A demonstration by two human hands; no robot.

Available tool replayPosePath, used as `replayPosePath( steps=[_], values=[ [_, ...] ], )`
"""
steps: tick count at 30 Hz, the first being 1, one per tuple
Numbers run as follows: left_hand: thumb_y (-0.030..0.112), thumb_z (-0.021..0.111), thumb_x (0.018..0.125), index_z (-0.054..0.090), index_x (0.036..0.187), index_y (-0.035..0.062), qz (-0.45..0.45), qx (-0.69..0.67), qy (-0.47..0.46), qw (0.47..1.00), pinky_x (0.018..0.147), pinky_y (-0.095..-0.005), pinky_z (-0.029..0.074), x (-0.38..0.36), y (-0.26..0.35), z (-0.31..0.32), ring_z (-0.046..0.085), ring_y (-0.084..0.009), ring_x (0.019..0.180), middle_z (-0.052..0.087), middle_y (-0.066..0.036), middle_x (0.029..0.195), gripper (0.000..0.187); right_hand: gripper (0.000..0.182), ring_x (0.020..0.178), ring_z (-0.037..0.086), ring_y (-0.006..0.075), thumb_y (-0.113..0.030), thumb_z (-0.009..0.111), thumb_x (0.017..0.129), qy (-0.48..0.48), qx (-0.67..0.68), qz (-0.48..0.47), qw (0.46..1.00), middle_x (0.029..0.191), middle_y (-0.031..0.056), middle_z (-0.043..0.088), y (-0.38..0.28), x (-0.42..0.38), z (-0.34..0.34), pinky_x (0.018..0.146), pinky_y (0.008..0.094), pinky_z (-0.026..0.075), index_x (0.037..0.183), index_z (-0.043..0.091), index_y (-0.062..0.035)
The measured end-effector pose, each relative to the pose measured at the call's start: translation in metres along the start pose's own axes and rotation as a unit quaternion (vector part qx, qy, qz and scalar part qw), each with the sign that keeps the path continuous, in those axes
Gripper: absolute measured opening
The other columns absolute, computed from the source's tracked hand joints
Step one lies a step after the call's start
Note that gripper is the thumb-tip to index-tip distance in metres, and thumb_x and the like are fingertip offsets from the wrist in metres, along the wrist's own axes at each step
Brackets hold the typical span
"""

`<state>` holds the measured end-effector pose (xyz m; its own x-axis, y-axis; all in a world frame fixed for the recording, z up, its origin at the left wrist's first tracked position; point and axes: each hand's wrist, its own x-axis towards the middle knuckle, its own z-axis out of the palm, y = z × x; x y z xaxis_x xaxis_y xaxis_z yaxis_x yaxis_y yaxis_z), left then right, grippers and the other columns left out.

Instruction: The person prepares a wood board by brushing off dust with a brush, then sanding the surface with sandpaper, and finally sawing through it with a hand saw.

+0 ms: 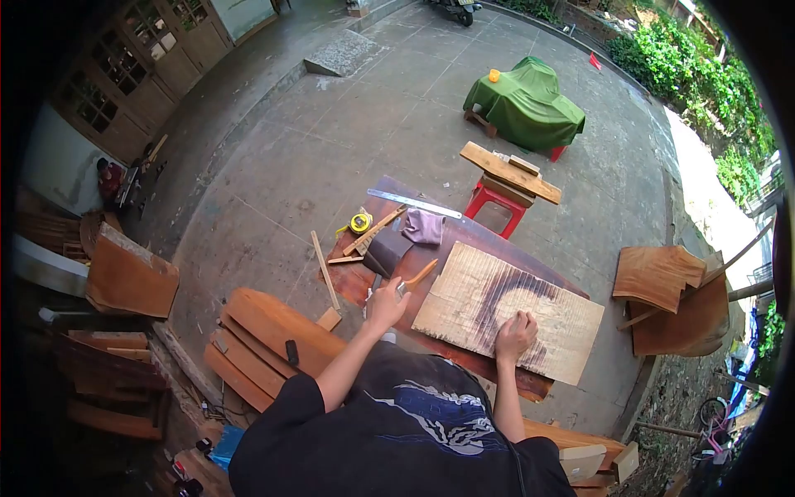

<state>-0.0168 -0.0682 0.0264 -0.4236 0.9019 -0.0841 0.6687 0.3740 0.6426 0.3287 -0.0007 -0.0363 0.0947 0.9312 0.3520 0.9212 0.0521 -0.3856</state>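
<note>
My left hand point(386, 305) is closed around the near end of a tool with a curved orange-brown wooden handle point(422, 274). A bit of grey metal shows at the fingers, and the tool's working end is hidden. On the pale wooden board point(464, 277) rests my right hand point(515, 337), its fingers bent slightly with the tips touching the surface, holding nothing that I can see. Dark streaks cross the board's middle around a lighter patch. The board lies on a reddish-brown tabletop point(571, 280). Beyond my left hand are a dark folded sheet point(387, 252) and a mauve cloth point(425, 227).
A steel ruler point(414, 203) and a yellow tape measure point(359, 222) lie along the table's far side. A red stool point(495, 209) bears wood pieces; behind it stands a green-covered object point(530, 103). Wooden slabs point(273, 331) lie left, others point(658, 277) right.
</note>
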Motion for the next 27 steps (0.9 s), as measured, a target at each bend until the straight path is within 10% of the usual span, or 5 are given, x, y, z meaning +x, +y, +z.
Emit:
replayPosePath(
  steps=[6,27],
  values=[
    [0.028,0.075,0.093,0.07,0.129,0.0006,0.011,-0.007,0.033,0.999,0.103,-0.0486,0.055,0.006,-0.014,-0.003,0.067,-0.0434,0.124,0.066,-0.029,0.138,0.045,0.044,0.142,0.044,0.0464,-0.013,0.06,0.098,-0.035,0.01,-0.006,0.999,0.153,0.0274,0.045,0.006,0.003,0.006,0.118,0.0537,0.038,0.14,0.056,-0.0014],
    [0.046,0.076,0.092,0.057,0.152,0.0067,0.029,0.111,-0.012,0.993,0.127,-0.059,0.023,0.015,-0.012,0.03,0.019,-0.0548,0.157,0.004,-0.036,0.173,0.075,0.045,0.145,0.043,0.0465,-0.015,0.062,0.097,-0.032,0.01,-0.005,0.999,0.151,0.0274,0.049,0.006,0.005,0.003,0.122,0.056,0.035,0.138,0.059,0.0008]
  ],
)
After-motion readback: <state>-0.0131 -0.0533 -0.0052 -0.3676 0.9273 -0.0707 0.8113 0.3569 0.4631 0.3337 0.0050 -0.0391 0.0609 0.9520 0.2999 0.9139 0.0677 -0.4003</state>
